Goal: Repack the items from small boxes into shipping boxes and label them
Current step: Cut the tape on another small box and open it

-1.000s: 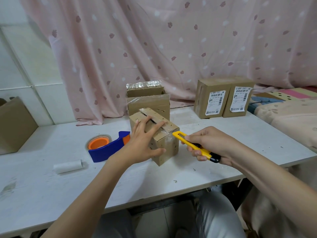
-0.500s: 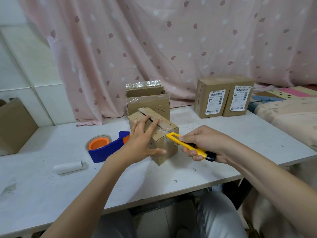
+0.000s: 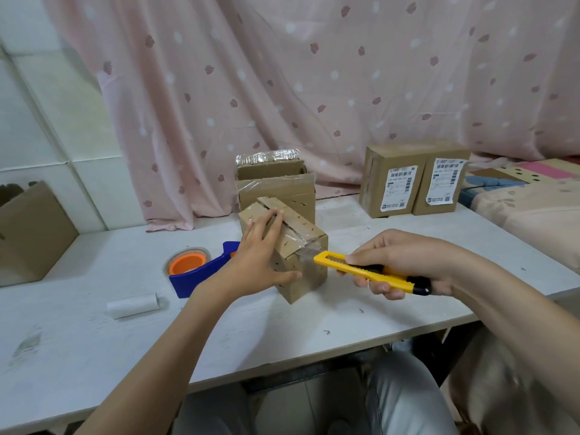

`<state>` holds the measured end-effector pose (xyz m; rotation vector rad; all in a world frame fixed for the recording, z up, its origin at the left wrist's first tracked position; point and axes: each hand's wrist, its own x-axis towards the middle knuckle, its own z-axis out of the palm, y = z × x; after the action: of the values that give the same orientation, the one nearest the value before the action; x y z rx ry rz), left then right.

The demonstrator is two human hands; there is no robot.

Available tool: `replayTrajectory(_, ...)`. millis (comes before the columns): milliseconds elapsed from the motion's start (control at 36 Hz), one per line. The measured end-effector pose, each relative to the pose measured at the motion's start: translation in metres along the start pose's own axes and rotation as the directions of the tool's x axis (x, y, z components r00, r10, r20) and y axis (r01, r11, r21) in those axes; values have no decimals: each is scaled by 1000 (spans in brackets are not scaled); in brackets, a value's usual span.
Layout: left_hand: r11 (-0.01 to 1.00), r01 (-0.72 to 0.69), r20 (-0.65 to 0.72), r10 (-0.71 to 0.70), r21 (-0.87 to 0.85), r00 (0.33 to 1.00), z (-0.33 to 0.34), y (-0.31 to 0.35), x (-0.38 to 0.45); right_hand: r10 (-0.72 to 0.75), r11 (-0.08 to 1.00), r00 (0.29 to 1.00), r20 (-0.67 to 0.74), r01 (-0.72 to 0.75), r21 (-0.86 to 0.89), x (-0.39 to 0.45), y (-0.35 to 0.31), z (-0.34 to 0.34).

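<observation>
1. the small box (image 3: 284, 246) sits mid-bench (image 3: 94, 324), taped shut.
2. left hand (image 3: 260, 262) lies flat across its top, fingers straight, thumb on the near side.
3. right hand (image 3: 405, 262), grip closed round the yellow knife (image 3: 367, 271), has the tip at the taped end.
4. the cardboard looks light and stiff, so it likely slides; brace the top, away from the cut.

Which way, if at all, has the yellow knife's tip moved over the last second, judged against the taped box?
Yes. The yellow knife has moved left, its tip now meeting the taped box's near end.
</observation>
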<state>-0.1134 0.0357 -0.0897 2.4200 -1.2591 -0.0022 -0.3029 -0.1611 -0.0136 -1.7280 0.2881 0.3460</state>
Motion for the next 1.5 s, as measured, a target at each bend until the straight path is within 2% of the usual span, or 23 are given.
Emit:
replayTrajectory(83, 999, 23, 10, -22, -38, 1000, -3, -2, -1, -14, 999, 1000, 9, 15, -52, -6, -1, -10)
replayTrajectory(167, 998, 50, 47, -47, -49, 998, -6, -4, -4, -31, 999, 999, -19, 31, 37, -4, 3, -19)
replayTrajectory(250, 998, 64, 90, -61, -26, 994, -11, -2, -9, -48, 987, 989, -141, 69, 147, 7, 11, -25)
replayTrajectory(333, 999, 51, 91, -51, 5, 995, -12, -4, -11, -46, 982, 951, -304, 99, 159, 23, 21, -31)
replayTrajectory(389, 999, 45, 85, -47, 17, 995, -13, -4, -12, -44, 991, 916, -399, 91, 100, 33, 26, -33)
replayTrajectory(472, 999, 47, 87, -49, 25, 995, -15, -5, -14, -85, 996, 841, -534, 51, -77, 47, 29, -33)
replayTrajectory(556, 999, 33, 87, -37, 40, 996, -17, -6, -15, -89, 983, 809, -581, -22, -182, 62, 30, -30)
replayTrajectory(639, 999, 28, 85, -31, 36, 996, -19, -5, -17, -96, 924, 806, -584, -146, -353, 74, 30, -19)
replayTrajectory(778, 999, 29, 89, -32, 34, 996, -21, -3, -21, -120, 800, 825, -553, -249, -546, 97, 32, 0)
replayTrajectory(1139, 999, 34, 141, -37, 18, 989, -31, 10, -31, -186, 487, 812, -554, -414, -769, 115, 44, 6)
replayTrajectory(1222, 1000, 29, 146, -30, 6, 989, -32, 11, -31, -241, 520, 788, -567, -388, -761, 112, 37, 4)
replayTrajectory(1278, 1000, 24, 150, -23, -4, 988, -32, 12, -32, -308, 631, 751, -584, -298, -716, 108, 22, 5)
replayTrajectory(1333, 1000, 19, 161, -16, -21, 987, -31, 12, -33, -355, 744, 739, -572, -147, -652, 103, 0, 9)
replayTrajectory(1417, 997, 14, 148, -2, -80, 989, -29, 11, -34, -364, 782, 799, -479, -18, -623, 88, -33, 28)
replayTrajectory(1500, 987, 17, 117, 2, -160, 993, -29, 9, -36, -257, 704, 898, -356, -78, -706, 78, -52, 50)
